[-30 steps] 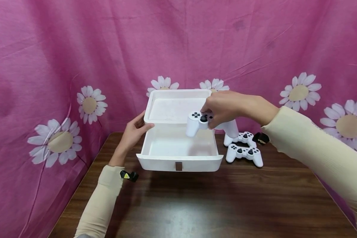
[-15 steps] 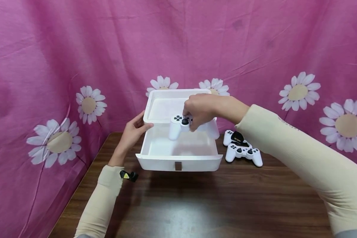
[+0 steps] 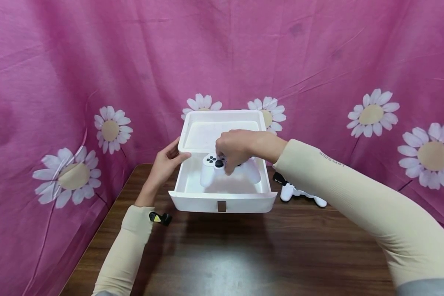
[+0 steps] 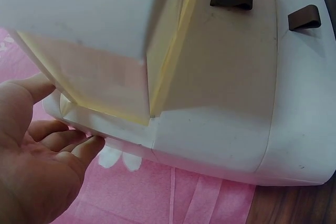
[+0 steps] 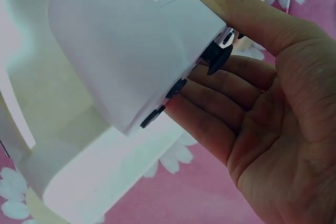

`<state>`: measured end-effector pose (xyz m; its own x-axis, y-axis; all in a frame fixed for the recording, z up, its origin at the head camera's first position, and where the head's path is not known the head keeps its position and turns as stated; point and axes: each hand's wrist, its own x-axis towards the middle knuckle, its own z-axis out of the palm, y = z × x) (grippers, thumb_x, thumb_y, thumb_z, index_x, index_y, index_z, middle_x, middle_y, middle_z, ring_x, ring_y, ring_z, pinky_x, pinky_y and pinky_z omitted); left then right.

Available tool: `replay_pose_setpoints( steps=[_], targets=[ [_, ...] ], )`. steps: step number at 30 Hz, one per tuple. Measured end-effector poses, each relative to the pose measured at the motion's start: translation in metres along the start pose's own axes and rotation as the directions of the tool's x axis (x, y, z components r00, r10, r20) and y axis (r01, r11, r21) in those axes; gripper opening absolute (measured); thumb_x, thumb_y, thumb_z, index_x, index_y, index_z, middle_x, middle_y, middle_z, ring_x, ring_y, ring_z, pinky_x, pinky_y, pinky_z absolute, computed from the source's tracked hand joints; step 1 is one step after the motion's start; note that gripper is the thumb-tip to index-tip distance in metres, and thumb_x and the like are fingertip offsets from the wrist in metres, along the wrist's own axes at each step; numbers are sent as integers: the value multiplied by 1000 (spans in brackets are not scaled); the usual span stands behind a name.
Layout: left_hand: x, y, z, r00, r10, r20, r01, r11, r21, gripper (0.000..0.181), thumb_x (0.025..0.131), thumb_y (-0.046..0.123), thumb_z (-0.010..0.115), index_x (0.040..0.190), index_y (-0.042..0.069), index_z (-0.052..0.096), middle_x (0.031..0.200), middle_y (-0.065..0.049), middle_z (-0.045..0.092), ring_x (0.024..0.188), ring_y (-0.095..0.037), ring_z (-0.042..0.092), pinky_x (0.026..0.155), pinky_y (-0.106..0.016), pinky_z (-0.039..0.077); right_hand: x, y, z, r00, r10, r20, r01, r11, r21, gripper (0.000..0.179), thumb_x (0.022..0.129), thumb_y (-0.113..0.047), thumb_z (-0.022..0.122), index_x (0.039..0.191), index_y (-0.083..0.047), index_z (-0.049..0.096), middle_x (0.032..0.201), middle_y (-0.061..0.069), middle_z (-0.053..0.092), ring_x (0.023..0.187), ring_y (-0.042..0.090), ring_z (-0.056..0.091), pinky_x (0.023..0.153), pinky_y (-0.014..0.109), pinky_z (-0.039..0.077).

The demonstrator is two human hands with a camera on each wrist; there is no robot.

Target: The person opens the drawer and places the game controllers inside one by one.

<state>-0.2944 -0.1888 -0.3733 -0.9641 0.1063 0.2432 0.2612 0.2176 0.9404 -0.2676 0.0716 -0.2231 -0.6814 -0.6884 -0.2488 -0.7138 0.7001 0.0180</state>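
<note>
A white drawer unit point(image 3: 186, 131) stands on the table, its top a shallow rimmed tray. One drawer point(image 3: 196, 203) with a brown pull tab is pulled out toward me. My left hand point(image 3: 166, 162) grips the unit's upper left edge, thumb on one side and fingers on the other. In the left wrist view the unit's front point(image 4: 226, 66) shows two brown tabs. Inside the drawer's outline, my right hand point(image 3: 234, 150) pinches a white game controller point(image 3: 208, 174) by its middle. The right wrist view shows the thumb and fingers on opposite faces of the controller point(image 5: 121, 45).
Right of the drawer, a white game controller point(image 3: 287, 192) lies on the dark wooden table point(image 3: 222, 255), partly covered by my right sleeve point(image 3: 340, 185). A pink cloth with daisies point(image 3: 222, 53) hangs close behind the unit.
My right hand has carried the controller left and down, from the drawer's right side into the space over its floor. The left hand stays on the unit's edge.
</note>
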Motion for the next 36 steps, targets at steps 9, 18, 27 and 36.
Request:
replay_pose_setpoints(
  steps=[9, 18, 27, 36],
  targets=[
    [-1, 0, 1, 1000, 8, -4, -8, 1000, -8, 75, 100, 24, 79, 165, 18, 42, 164, -10, 51, 146, -27, 54, 115, -50, 51, 10, -6, 15, 997, 39, 61, -40, 999, 20, 29, 84, -30, 89, 105, -13, 77, 95, 2, 73, 82, 19, 68, 72, 29, 58],
    [0, 0, 1, 1000, -1, -6, 1, 1000, -5, 75, 99, 28, 80, 164, 21, 43, 164, -7, 51, 146, -25, 54, 114, -51, 52, 19, -6, 31, 993, 59, 102, -63, 997, 39, 34, 86, -31, 89, 113, -13, 76, 101, 1, 73, 86, 18, 69, 74, 29, 58],
    [1, 0, 1, 1000, -3, -8, 3, 1000, -2, 75, 99, 28, 79, 165, 20, 43, 165, -7, 49, 148, -26, 53, 115, -51, 51, 25, -7, 40, 992, 45, 116, -49, 998, 28, 29, 87, -30, 89, 103, -12, 73, 98, 1, 70, 81, 17, 66, 71, 28, 55],
    [-1, -1, 1, 1000, -4, -1, 4, 1000, -12, 76, 100, 27, 79, 165, 20, 41, 165, -8, 49, 148, -26, 52, 115, -50, 51, 25, -8, 43, 987, 84, 137, -87, 996, 14, 40, 89, -34, 88, 121, -14, 75, 110, 1, 73, 91, 18, 67, 81, 31, 58]
  ],
)
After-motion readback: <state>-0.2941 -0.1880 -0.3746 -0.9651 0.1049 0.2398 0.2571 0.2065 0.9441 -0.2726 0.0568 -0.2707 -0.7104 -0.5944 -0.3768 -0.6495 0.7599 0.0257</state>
